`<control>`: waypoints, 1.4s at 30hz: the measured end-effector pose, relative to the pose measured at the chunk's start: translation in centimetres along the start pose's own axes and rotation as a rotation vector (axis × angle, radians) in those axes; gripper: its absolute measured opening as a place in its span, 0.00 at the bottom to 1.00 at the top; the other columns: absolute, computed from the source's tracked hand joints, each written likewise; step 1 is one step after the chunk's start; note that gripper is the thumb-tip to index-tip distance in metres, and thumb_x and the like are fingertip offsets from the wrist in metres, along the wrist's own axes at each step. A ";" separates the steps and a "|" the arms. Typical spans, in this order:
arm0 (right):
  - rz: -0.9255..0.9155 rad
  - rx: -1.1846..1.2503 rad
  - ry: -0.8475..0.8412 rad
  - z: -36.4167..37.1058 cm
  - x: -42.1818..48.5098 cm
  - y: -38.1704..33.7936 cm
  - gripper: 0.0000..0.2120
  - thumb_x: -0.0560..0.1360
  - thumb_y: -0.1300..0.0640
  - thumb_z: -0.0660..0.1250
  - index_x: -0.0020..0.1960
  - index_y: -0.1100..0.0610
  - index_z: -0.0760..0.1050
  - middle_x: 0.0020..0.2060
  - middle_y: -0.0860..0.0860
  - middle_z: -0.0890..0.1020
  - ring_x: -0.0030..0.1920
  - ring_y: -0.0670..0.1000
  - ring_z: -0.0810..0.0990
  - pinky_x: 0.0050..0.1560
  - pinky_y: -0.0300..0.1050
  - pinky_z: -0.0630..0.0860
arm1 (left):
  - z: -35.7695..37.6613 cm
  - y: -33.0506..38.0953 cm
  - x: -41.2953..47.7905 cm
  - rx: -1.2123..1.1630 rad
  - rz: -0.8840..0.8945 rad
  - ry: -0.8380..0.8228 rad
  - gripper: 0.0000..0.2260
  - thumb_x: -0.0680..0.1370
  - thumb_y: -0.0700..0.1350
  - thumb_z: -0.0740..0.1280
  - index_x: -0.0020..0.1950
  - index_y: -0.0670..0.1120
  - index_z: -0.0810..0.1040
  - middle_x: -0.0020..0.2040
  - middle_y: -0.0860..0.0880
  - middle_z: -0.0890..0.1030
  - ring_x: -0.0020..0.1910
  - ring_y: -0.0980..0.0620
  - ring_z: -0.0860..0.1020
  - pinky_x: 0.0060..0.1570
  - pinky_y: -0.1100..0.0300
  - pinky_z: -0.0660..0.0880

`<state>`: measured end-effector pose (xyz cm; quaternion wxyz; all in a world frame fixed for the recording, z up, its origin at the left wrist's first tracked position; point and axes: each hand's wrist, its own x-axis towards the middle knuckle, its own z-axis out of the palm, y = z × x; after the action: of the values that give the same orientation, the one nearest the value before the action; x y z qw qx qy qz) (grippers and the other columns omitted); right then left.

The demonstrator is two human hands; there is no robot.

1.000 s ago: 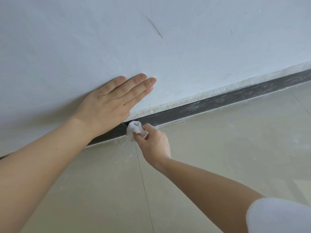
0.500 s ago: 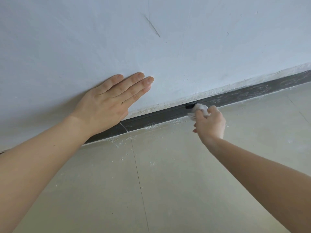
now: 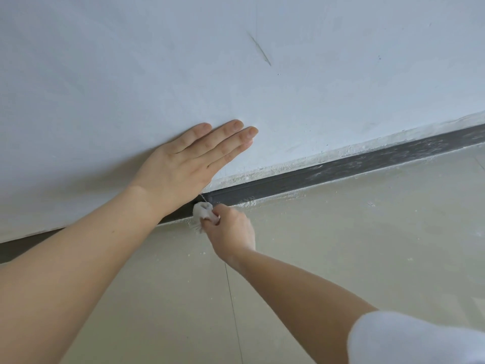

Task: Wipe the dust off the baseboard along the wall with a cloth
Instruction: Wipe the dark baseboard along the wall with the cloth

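Observation:
A dark grey baseboard runs along the foot of the white wall, rising to the right, with whitish dust streaks on its right stretch. My right hand is closed around a small crumpled white cloth and presses it against the baseboard just below my left hand. My left hand lies flat on the wall with its fingers stretched out and holds nothing. My left forearm hides part of the baseboard to the left.
The white plastered wall has a rough crumbly lower edge above the baseboard. The beige tiled floor carries white dust crumbs along the baseboard and a thin grout line. My white sleeve shows at the bottom right.
My right hand slid the cloth right along the baseboard, then back left to below my left hand. My left hand stayed flat on the wall.

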<state>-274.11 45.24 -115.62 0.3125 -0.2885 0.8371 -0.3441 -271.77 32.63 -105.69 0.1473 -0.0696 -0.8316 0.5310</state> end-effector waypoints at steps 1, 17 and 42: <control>0.018 0.002 0.016 0.2 0.2 -0.1 0.10 0.77 0.50 0.59 0.40 0.54 0.66 0.36 0.52 0.76 0.39 0.57 0.73 0.34 0.44 0.64 | 0.0 0.0 0.0 -0.001 0.003 -0.001 0.37 0.76 0.47 0.63 0.80 0.47 0.47 0.79 0.51 0.46 0.77 0.50 0.45 0.73 0.54 0.42; 0.247 -0.148 0.292 -16.0 1.8 10.5 0.11 0.73 0.51 0.59 0.35 0.54 0.67 0.34 0.53 0.79 0.36 0.57 0.81 0.36 0.46 0.75 | -0.8 2.2 1.7 -0.152 -0.120 0.075 0.32 0.75 0.44 0.60 0.79 0.46 0.55 0.78 0.51 0.56 0.76 0.50 0.55 0.72 0.51 0.52; 0.099 -0.300 0.366 -22.0 3.0 16.0 0.07 0.75 0.53 0.61 0.44 0.56 0.71 0.36 0.55 0.78 0.40 0.59 0.76 0.35 0.45 0.64 | -2.5 7.1 9.9 -0.171 -0.365 0.067 0.31 0.80 0.51 0.57 0.80 0.47 0.49 0.79 0.48 0.40 0.77 0.48 0.40 0.74 0.52 0.45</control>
<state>-296.22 61.42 -116.20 0.1256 -0.2228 0.9347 -0.2468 -280.69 40.51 -109.45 0.2622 0.0523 -0.8670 0.4206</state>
